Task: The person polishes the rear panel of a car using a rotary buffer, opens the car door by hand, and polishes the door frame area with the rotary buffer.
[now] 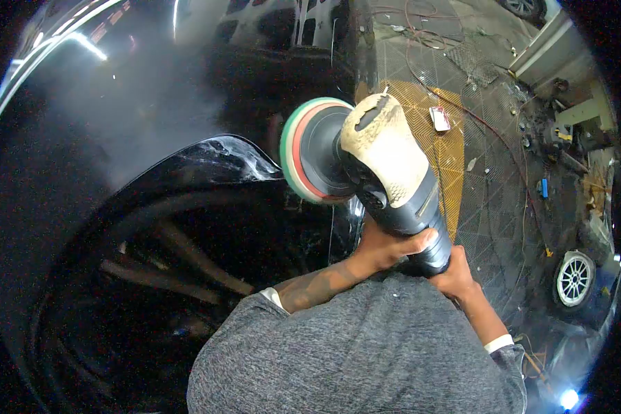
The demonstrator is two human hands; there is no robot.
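A car polisher (388, 148) with a cream-coloured head cover and black body is held in front of my chest. Its round pad (298, 148), with green, cream and red layers, faces the black car's body, right by the wheel arch edge; I cannot tell whether it touches. My left hand (388, 247) is wrapped round the black body, thumb over the top. Around the rear end of the same tool, my right hand (457, 272) is closed, its fingers partly hidden. Whitish smears mark the glossy arch panel (238, 157).
Below the arch sits a dark spoked wheel (179, 255). A red hose (493, 131) runs across the tiled floor (490, 200), which has a yellow section (452, 155). To the right are a white wheel (575, 279), a bright lamp (569, 399) and scattered clutter.
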